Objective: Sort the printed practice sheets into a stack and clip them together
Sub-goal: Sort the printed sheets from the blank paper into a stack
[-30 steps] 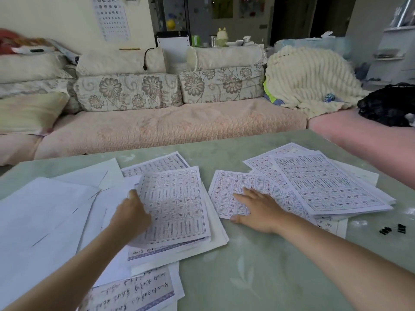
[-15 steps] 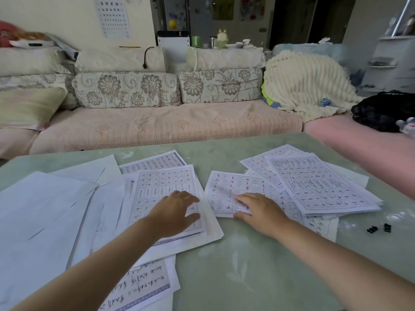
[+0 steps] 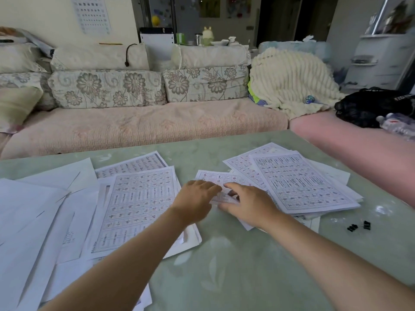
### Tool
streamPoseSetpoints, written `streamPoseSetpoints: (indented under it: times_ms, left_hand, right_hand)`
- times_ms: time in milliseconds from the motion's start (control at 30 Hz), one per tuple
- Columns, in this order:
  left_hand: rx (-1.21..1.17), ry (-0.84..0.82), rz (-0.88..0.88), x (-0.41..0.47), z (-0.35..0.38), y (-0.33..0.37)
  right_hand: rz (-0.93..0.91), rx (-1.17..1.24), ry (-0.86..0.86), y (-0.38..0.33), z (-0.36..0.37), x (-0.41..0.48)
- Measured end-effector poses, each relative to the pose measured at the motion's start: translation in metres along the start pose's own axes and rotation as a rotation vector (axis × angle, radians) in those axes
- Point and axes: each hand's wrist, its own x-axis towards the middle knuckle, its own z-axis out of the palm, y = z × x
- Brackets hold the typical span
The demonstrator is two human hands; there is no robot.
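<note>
The left hand [image 3: 195, 198] and right hand [image 3: 249, 205] meet on a crosswise practice sheet [image 3: 215, 177], its print unreadable, on the counter [image 3: 247, 265]. The left fingers [image 3: 208, 186] lie flat; the right hand's grip cannot be told.

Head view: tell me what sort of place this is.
Probably a home living room: a sofa with floral cushions, a cream knitted blanket heaped on it, and a green table spread with printed practice sheets.

Pale green surface [image 3: 235, 265] up front, pink sofa [image 3: 143, 129] behind it, floral cushions [image 3: 107, 88] along its back. Cream knitted blanket [image 3: 289, 79] heaped to the right, black bag [image 3: 363, 106] beside it, eye chart [image 3: 93, 12] on the wall.
</note>
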Motion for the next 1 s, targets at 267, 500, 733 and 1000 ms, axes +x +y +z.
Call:
streamPoseSetpoints:
  times_ms: [267, 500, 733, 1000]
  left_hand:
    - [-0.065, 0.404, -0.049, -0.002, -0.018, -0.011]
    - [-0.841, 0.441, -0.798, -0.041, -0.062, -0.032]
    - [-1.385, 0.141, -0.895, -0.078, -0.096, -0.065]
    - [-1.004, 0.165, -1.113, -0.12, -0.089, -0.112]
  right_hand:
    - [-0.088, -0.293, 0.112, -0.005, -0.012, 0.006]
    - [0.101, 0.401, 0.361, -0.051, -0.058, 0.019]
    - [0.305, 0.826, 0.264, -0.093, -0.049, 0.039]
    - [0.359, 0.695, -0.058, -0.134, 0.015, 0.052]
